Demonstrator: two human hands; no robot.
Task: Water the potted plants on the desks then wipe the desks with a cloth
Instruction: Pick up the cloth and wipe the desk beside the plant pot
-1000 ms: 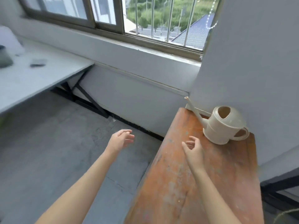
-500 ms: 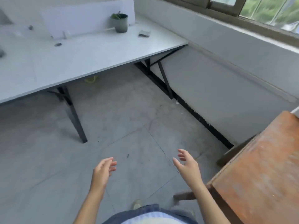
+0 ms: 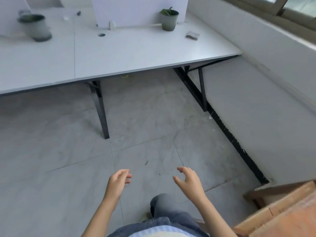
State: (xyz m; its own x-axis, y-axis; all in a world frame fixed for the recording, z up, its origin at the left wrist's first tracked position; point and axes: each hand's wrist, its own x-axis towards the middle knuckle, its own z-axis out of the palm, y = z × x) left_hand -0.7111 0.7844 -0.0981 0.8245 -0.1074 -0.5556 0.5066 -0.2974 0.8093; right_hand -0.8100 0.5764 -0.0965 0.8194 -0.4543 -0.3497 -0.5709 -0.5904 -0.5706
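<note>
Two white desks (image 3: 130,53) stand side by side across the room. A grey pot with a small green plant (image 3: 169,20) sits at the far right of them, by a white divider panel (image 3: 136,9). A second, blurred grey potted plant (image 3: 36,28) stands far left. A small grey cloth (image 3: 192,35) lies near the right desk's edge. My left hand (image 3: 118,184) and my right hand (image 3: 189,181) hover empty over the floor, fingers loosely spread. The watering can is out of view.
Black desk legs (image 3: 100,108) stand on the grey tiled floor (image 3: 51,151). A worn orange wooden table (image 3: 282,216) fills the lower right corner. A white wall and window sill (image 3: 273,41) run along the right. My knee (image 3: 164,202) shows below.
The view has swung left from the orange table and watering can toward the white desks. Both hands have dropped lower and stayed empty.
</note>
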